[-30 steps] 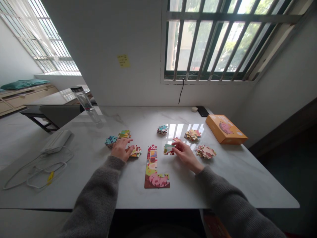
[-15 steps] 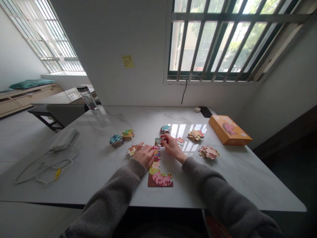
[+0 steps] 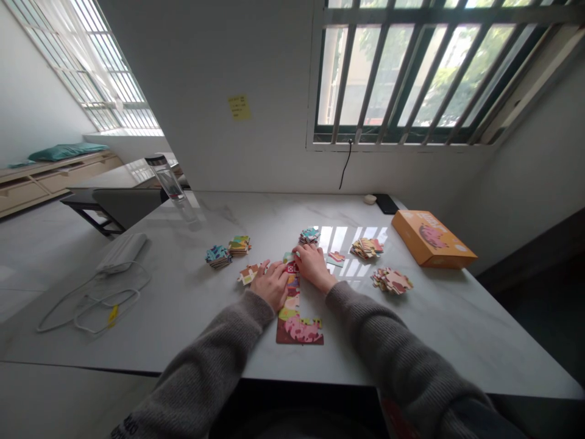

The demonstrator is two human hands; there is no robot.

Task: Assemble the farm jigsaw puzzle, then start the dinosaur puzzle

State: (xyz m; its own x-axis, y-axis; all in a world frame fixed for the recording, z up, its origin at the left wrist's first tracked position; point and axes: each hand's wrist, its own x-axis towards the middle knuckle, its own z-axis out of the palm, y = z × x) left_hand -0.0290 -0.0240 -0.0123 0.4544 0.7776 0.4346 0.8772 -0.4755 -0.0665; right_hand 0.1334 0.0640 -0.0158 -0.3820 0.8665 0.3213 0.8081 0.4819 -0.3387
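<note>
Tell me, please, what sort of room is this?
Probably a study room or small office: a second table stands beyond the marbled table, and a yellow note is stuck on the wall.

On the table (image 3: 183, 292), a joined puzzle strip (image 3: 299, 326) is lying with its far end between the left hand (image 3: 272, 285) and the right hand (image 3: 314, 267), while two stacks of pieces (image 3: 240, 246) are sitting farther left, two heaps (image 3: 393, 280) farther right, a box (image 3: 432, 241) right of those heaps, and a phone (image 3: 386, 204) behind the box.
</note>
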